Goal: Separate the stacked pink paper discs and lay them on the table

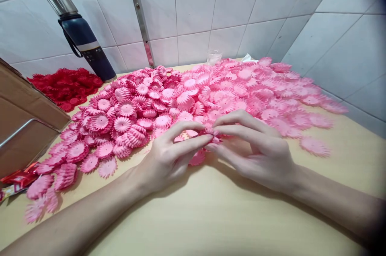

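Note:
A wide heap of pink flower-shaped pieces (217,95) covers the back half of the pale wooden table (211,216); the left part is darker pink (126,115). My left hand (169,155) and my right hand (253,147) meet at the heap's near edge, fingertips pinched together on a small pink flower piece (212,131). Another pink piece (197,158) lies partly under my left hand's fingers.
A pile of red flower pieces (66,87) lies at the back left beside a dark blue flask (84,43) with a steel cap. A cardboard box (24,123) stands at the left edge, red wrappers (18,179) below it. White tiled walls close the back and right.

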Available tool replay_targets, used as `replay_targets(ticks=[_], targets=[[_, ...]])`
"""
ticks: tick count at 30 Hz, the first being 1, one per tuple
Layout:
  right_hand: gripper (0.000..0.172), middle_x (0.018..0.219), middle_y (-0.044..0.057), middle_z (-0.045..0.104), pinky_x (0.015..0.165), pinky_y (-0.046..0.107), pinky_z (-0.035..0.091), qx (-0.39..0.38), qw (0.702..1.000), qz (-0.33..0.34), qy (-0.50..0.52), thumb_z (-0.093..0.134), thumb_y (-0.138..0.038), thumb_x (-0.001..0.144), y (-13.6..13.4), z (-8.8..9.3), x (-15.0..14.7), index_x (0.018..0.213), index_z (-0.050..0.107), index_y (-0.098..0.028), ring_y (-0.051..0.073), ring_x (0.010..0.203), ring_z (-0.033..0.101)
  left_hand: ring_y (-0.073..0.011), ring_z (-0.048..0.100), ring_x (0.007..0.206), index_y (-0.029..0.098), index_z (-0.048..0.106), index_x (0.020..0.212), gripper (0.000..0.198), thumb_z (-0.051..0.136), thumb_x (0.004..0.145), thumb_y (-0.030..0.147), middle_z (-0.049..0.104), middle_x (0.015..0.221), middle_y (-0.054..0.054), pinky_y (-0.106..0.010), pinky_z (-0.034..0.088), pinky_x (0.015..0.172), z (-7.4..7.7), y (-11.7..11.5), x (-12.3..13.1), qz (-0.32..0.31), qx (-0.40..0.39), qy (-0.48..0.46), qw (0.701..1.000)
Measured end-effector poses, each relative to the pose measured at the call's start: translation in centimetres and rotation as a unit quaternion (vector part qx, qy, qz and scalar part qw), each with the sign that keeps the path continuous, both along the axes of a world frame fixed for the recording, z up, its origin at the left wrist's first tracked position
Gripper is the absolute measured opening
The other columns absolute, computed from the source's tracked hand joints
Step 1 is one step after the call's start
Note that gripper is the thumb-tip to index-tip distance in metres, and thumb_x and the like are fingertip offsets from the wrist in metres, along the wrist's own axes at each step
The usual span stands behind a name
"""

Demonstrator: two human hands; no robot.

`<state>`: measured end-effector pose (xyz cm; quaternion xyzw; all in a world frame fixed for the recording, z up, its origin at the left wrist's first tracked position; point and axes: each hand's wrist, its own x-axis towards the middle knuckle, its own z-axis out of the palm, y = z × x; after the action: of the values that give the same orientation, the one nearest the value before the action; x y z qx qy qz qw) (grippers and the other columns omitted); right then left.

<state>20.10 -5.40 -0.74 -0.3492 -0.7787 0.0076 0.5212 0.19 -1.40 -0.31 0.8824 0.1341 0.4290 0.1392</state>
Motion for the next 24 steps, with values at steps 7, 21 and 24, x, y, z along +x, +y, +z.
replay_targets(ticks=[7, 21, 24], targets=[[0.014, 0.083, 0.004, 0.063, 0.064, 0.032, 0.051, -0.007, 0.995, -0.078, 0.065, 0.067, -0.006, 0.081, -0.06, 0.12, 0.08, 0.082, 0.065, -0.02, 0.016, 0.074, 0.062, -0.0143, 0.067, 0.097, 0.01, 0.07, 0.105, 0.028, 0.06, 0.082, -0.003, 0.068, 0.105, -0.014, -0.023, 0.057, 0.084, 0.18, -0.19, 0.29, 0.036, 0.013, -0.027, 0.999], [0.053, 0.107, 0.009, 0.061, 0.077, 0.042, 0.051, -0.051, 0.988, -0.12, 0.08, 0.078, -0.024, 0.075, 0.5, -0.39, 0.51, 0.124, 0.058, -0.025, 0.024, 0.092, 0.058, -0.0195, 0.064, 0.103, 0.013, 0.068, 0.11, 0.03, 0.071, 0.08, 0.013, 0.065, 0.11, -0.012, -0.03, 0.059, 0.085, 0.1, 0.27, 0.12, 0.096, -0.091, -0.021, 0.991], [0.032, 0.104, 0.01, 0.062, 0.079, 0.042, 0.05, 0.005, 0.998, -0.064, -0.024, 0.074, -0.015, 0.079, 0.02, -0.11, 0.18, 0.109, 0.066, -0.022, 0.024, 0.094, 0.057, -0.0176, 0.063, 0.103, 0.012, 0.066, 0.112, 0.029, 0.066, 0.083, 0.009, 0.064, 0.111, -0.012, -0.027, 0.058, 0.084, 0.25, 0.22, 0.02, 0.067, -0.074, -0.011, 0.995]])
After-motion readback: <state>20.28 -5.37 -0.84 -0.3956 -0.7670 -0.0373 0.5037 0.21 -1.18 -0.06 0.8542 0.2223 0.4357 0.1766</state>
